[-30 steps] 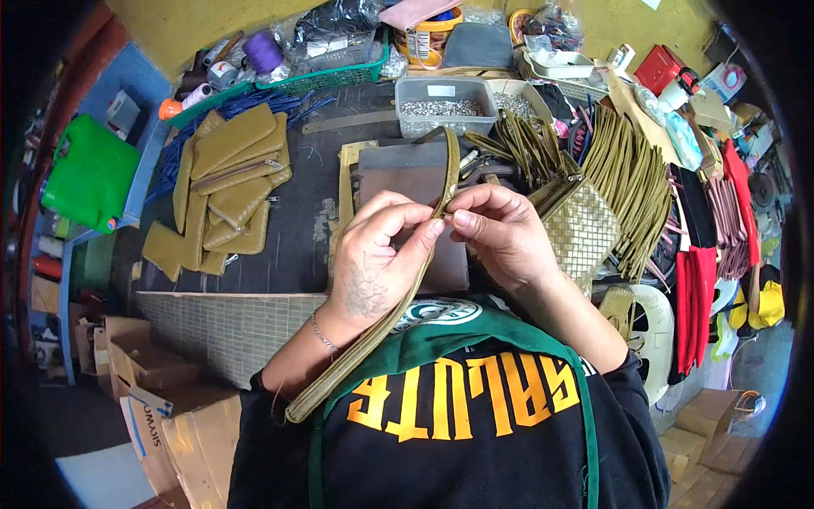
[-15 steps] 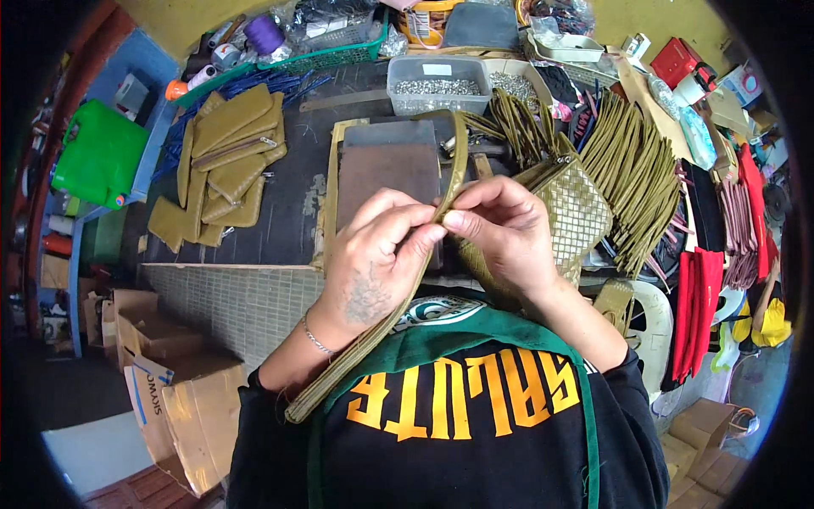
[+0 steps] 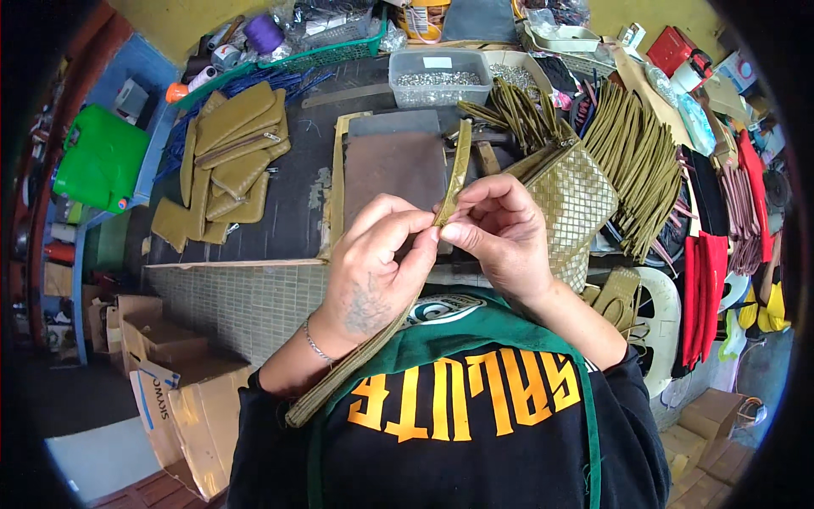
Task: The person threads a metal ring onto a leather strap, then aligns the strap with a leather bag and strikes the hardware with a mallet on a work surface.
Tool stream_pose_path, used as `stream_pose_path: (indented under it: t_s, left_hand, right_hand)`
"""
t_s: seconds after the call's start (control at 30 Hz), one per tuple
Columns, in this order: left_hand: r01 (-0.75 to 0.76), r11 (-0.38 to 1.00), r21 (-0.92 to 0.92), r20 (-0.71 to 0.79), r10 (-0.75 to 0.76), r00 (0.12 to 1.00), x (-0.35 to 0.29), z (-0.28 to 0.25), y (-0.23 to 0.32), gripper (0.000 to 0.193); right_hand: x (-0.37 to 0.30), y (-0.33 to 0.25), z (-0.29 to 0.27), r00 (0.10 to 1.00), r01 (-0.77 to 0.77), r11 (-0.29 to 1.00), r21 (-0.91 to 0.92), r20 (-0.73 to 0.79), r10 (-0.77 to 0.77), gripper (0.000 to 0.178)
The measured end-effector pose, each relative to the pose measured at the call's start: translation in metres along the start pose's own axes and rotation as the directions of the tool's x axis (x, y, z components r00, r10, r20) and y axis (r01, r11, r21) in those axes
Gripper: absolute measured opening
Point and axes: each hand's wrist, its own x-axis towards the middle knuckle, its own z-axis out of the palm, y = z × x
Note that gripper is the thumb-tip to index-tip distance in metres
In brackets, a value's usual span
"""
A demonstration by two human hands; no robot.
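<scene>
We have an olive strap (image 3: 460, 165) up in front of the chest, over the near edge of the tabletop (image 3: 280, 237). Left hand (image 3: 373, 263) pinches it between thumb and forefinger; right hand (image 3: 507, 242) pinches just beside, fingertips nearly meeting. Upper end sticks up past the hands, the rest trails down along the left forearm.

Beyond it we see a brown board (image 3: 394, 170) lying flat. Close on the right, a woven olive bag (image 3: 572, 204) crowds the right hand's side, with a fan of olive strips (image 3: 632, 170) past it. Behind: a clear bin (image 3: 439, 106) of small silver pieces. Left: piled olive pouches (image 3: 233, 157); behind them a green basket (image 3: 331, 55) and a purple spool (image 3: 263, 32). Far right, red strips (image 3: 699, 297) hang above a white chair (image 3: 666, 331).

Writing: we note big yellow-orange letters on the black shirt (image 3: 466, 424), a round white emblem on the green apron (image 3: 509, 327), dark print on the cardboard box (image 3: 208, 424), a white label on the bin.

Edges: the tabletop's front lip runs left of the hands above a tiled side (image 3: 229, 297); dark surface shows between pouches and board.
</scene>
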Motion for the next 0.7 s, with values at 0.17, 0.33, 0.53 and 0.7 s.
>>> stream_pose_path:
  t_s: [0.17,0.33,0.53,0.7]
  left_hand:
    - [0.058,0.99,-0.127,0.006,-0.057,0.998,-0.005,-0.02,-0.017,0.008]
    - [0.149,0.943,-0.298,0.02,-0.15,0.988,-0.014,-0.045,-0.039,0.008]
    - [0.128,0.948,-0.291,0.056,-0.117,0.992,-0.012,-0.071,-0.058,0.008]
    - [0.118,0.933,-0.34,0.091,-0.092,0.992,-0.009,-0.081,-0.076,0.007]
  right_hand:
    - [0.003,0.01,0.022,1.0,0.027,0.995,-0.097,-0.003,-0.028,0.018]
    - [0.008,0.033,0.045,1.0,-0.013,0.989,-0.149,-0.003,0.013,0.011]
    - [0.014,0.052,0.069,0.966,-0.237,0.817,0.526,0.04,0.255,0.009]
    - [0.015,0.062,0.076,0.935,-0.289,0.753,0.591,0.005,0.355,0.011]
